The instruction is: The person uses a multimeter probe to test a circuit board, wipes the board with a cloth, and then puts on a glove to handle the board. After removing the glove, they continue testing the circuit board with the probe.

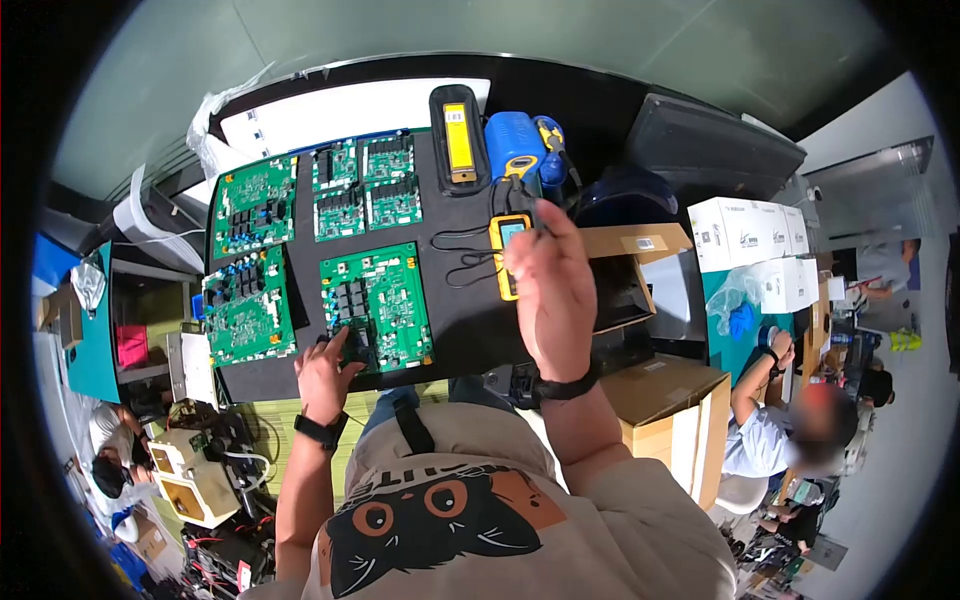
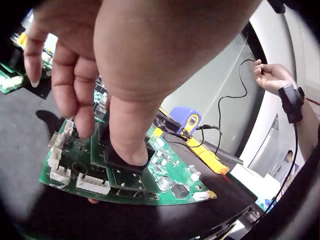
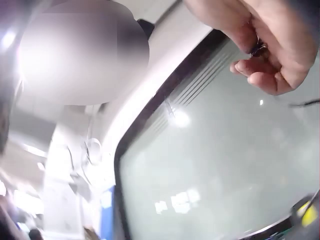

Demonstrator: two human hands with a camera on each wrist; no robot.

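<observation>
On the dark mat lies a large green circuit board (image 1: 400,300), its lower left corner under my left hand (image 1: 322,380). In the left wrist view the thumb (image 2: 131,145) presses a black block on that board (image 2: 172,167), with bent fingers on its other side. My right hand (image 1: 555,290) is raised over the table, fingers curled around the dark end of a black lead (image 2: 241,75). In the left wrist view this lead runs up from the yellow handheld meter (image 2: 210,159). The same meter (image 1: 512,232) is partly covered by the right hand in the head view.
More green boards (image 1: 248,305) and several smaller ones (image 1: 390,200) lie left and behind. At the back are a black case (image 1: 440,110) with a yellow item and a blue device (image 1: 512,135). An open cardboard box (image 1: 625,240) stands right; another carton (image 1: 660,395) is beside me.
</observation>
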